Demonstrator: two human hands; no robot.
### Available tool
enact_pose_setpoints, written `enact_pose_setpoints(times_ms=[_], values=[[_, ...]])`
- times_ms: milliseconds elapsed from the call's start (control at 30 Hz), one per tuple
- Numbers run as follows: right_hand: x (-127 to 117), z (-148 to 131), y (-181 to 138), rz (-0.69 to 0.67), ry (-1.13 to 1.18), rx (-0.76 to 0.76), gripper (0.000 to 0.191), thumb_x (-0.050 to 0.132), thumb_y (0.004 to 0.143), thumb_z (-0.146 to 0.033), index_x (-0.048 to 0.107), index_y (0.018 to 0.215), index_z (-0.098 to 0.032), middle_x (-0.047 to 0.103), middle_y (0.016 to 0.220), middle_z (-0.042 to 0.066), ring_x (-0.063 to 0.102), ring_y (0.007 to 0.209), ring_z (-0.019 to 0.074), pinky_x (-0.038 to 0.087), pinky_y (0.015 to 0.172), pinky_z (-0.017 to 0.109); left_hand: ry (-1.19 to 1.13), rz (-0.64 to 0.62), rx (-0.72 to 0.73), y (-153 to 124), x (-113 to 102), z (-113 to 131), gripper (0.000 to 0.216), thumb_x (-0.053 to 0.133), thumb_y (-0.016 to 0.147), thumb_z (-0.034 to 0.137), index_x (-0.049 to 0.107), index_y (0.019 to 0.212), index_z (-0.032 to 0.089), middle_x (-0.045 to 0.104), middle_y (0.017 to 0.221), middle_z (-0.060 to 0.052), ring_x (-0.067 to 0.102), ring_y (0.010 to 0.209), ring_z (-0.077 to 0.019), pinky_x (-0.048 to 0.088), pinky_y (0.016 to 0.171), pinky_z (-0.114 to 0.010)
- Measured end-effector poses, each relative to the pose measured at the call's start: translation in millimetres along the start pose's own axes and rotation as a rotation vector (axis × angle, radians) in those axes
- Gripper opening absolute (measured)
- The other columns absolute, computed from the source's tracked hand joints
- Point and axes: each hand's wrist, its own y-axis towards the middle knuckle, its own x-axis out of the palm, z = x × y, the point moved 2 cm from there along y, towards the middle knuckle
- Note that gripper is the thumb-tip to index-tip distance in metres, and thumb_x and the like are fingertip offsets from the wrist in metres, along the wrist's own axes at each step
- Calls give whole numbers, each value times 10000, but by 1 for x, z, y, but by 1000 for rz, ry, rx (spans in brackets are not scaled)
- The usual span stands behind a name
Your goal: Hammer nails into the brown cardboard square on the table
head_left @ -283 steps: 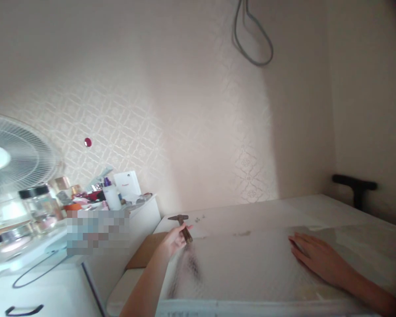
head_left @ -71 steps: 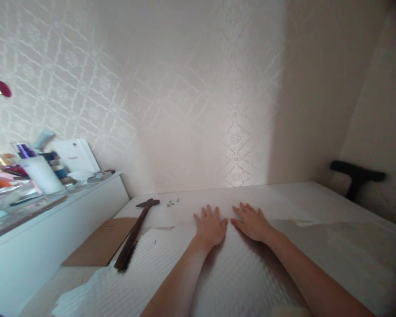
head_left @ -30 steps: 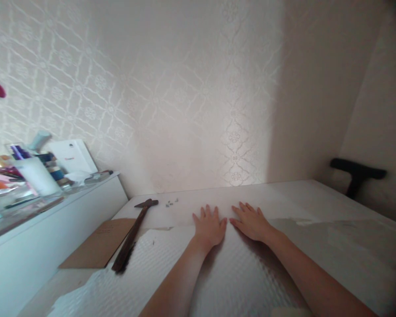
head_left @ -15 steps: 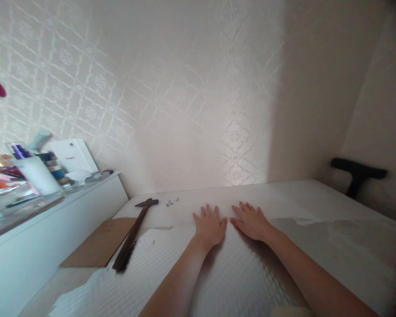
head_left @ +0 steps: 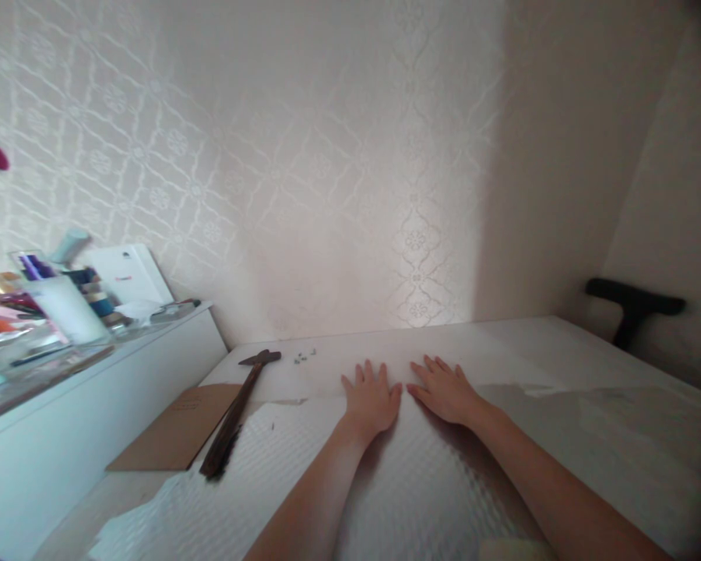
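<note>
My left hand (head_left: 370, 399) lies flat with fingers spread, over the far edge of a sheet of bubble wrap (head_left: 292, 483) on a white table (head_left: 339, 351). Beside it, a small gap away, my right hand (head_left: 444, 392) rests palm down, fingers stretched out. Neither holds anything. A hammer (head_left: 237, 413) with a dark wooden handle lies left of my left hand, its head toward the wall. Several tiny metal pieces (head_left: 304, 357), too small to name, are scattered near the hammer's head. Under the handle is a brown piece of cardboard (head_left: 172, 428).
At the left stands a white cabinet (head_left: 122, 421) crowded with a white cup (head_left: 73, 312), bottles and a white box (head_left: 132, 274). A patterned wall (head_left: 327, 195) rises behind the table. A black T-shaped armrest (head_left: 634, 300) stands beyond the right edge.
</note>
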Motion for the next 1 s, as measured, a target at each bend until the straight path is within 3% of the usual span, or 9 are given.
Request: enact_pose_setpoints(times_ms=[1000], values=[[1,0,0,-18,2,1,628,257,868,-515,326,1386,-168,229,1454,184,176,1325,336,180,998,565,-4,-2,-1,1,0,0,614,141,901,502,285,1390,161,236,1439,-179,205,1309,-369,203,980,-611]])
